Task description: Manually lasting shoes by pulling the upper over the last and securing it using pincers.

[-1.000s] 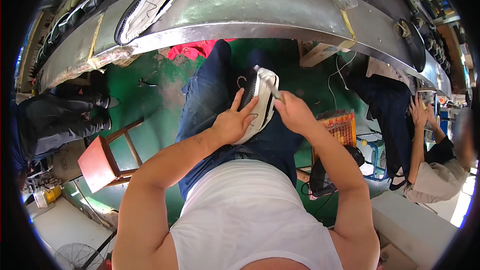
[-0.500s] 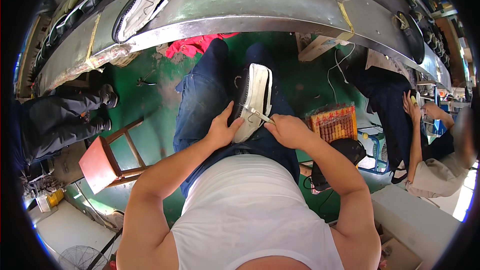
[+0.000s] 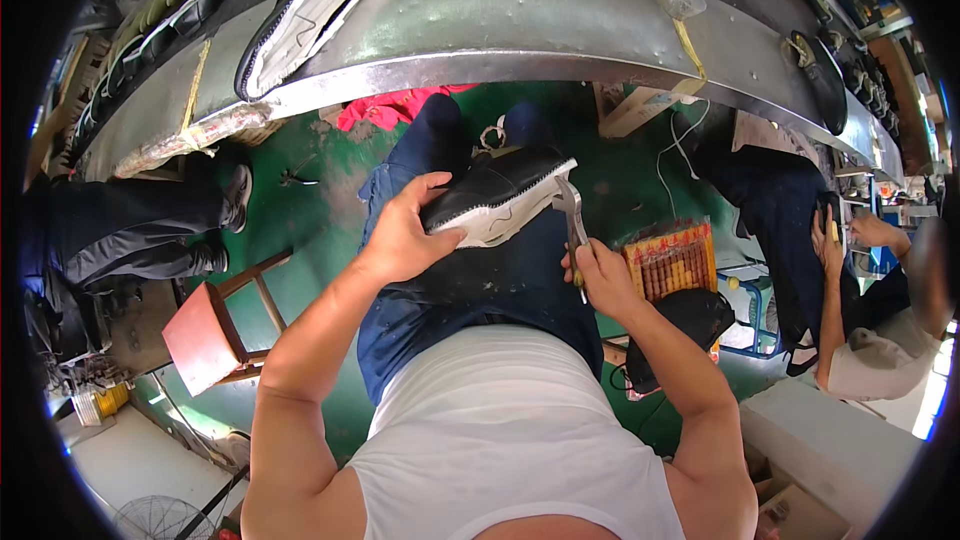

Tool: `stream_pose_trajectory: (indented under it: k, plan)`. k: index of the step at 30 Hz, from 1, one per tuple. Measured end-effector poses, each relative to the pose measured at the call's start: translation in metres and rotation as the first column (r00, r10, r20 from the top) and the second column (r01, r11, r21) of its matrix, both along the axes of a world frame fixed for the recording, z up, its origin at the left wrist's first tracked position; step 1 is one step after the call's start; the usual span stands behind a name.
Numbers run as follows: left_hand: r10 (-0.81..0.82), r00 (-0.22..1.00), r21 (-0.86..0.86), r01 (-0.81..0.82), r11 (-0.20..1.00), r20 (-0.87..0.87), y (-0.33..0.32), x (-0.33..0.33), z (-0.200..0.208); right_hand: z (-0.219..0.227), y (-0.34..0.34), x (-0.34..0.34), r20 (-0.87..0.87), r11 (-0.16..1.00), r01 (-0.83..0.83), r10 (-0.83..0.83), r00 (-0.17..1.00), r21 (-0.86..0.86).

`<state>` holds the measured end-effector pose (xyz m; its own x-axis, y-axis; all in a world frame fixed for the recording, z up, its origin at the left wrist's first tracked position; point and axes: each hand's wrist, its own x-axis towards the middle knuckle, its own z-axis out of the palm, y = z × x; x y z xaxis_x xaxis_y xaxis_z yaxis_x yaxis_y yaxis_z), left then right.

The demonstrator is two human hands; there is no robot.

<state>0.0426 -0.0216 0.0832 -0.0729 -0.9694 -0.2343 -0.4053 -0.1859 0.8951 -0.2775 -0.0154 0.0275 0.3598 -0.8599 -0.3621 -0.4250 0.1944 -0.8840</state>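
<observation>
My left hand (image 3: 402,232) grips one end of a black shoe upper (image 3: 500,180), thumb on its pale underside and fingers over the black leather. The piece is tilted on its side above my lap, with white stitching along its edge and a thin dark thread or wire curling over the underside. In my right hand (image 3: 605,278) is a pair of metal pincers (image 3: 570,208), its head pointing up beside the right end of the shoe. From this view I cannot tell whether the pincers' jaws touch the edge.
Another shoe (image 3: 305,25) lies pale side up on the metal-topped bench (image 3: 500,5) ahead. A clear cup (image 3: 684,0) and dark shoes (image 3: 822,80) stand farther right. A red stool (image 3: 205,332) is at left, a beaded mat (image 3: 670,258) at right. People sit on both sides.
The shoe has turned from upright, pale side up, to lying sideways with its black side showing. My right hand has swung the pincers away from its middle to its right end.
</observation>
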Motion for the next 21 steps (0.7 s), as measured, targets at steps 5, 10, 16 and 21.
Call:
stream_pose_trajectory:
  k: [5, 10, 16, 21]
  plan:
    - [0.044, 0.996, -0.159, -0.055, 0.986, -0.073, -0.013, 0.003, 0.031, 0.009, -0.003, 0.008, 0.062, 0.997, 0.027, -0.023, 0.998, -0.069]
    - [0.112, 0.975, -0.187, -0.148, 0.971, -0.191, -0.008, 0.005, 0.039, 0.029, -0.007, 0.017, 0.09, 0.997, -0.018, 0.024, 0.996, -0.074]
    - [0.345, 0.876, -0.023, -0.374, 0.927, -0.338, 0.001, 0.018, 0.018, 0.041, -0.008, 0.026, 0.02, 0.979, -0.201, 0.201, 0.979, -0.013]
    - [0.619, 0.639, 0.449, -0.435, 0.78, -0.457, 0.023, 0.006, -0.031, 0.032, -0.021, 0.054, 0.348, 0.961, 0.105, -0.009, 0.937, -0.257]
